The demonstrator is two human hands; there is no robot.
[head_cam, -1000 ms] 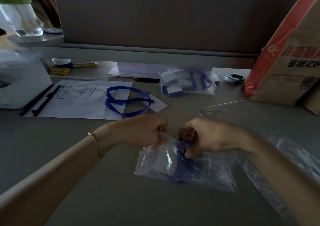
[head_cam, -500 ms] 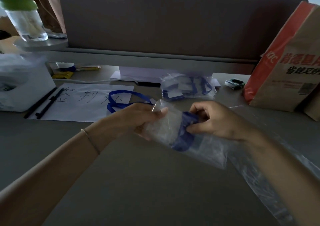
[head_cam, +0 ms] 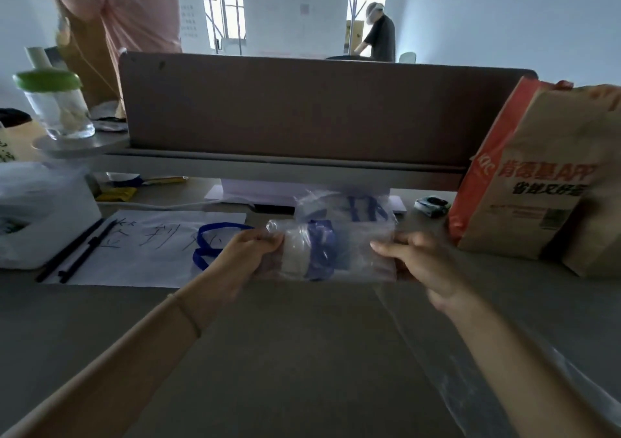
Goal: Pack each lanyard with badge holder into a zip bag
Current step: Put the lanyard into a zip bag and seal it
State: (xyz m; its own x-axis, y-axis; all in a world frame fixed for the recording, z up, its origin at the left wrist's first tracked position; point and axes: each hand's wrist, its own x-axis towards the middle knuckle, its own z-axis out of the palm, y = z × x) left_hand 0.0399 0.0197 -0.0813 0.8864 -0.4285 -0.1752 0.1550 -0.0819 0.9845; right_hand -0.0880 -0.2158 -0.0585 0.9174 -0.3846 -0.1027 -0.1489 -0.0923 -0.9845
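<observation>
In the middle of the frame both hands hold a clear zip bag [head_cam: 356, 252] up off the grey bench [head_cam: 285, 353], stretched level between them. The left hand [head_cam: 247, 256] pinches the bag's left end with curled fingers, and the right hand [head_cam: 420, 263] grips the right end, thumb on top. Inside the bag sits a bunched blue lanyard [head_cam: 322, 247] beside a pale badge holder [head_cam: 295, 252]. Left of centre a second blue lanyard [head_cam: 210, 244] lies loose on a white sheet of paper [head_cam: 151, 249] with handwriting, partly hidden by the left hand. Behind the held bag, a pile of filled bags [head_cam: 349, 207] rests at the foot of the brown divider [head_cam: 302, 111]. A brown paper bag [head_cam: 537, 182] stands at the right edge of the frame, and a bottle with a green lid [head_cam: 53, 105] at the upper left.
</observation>
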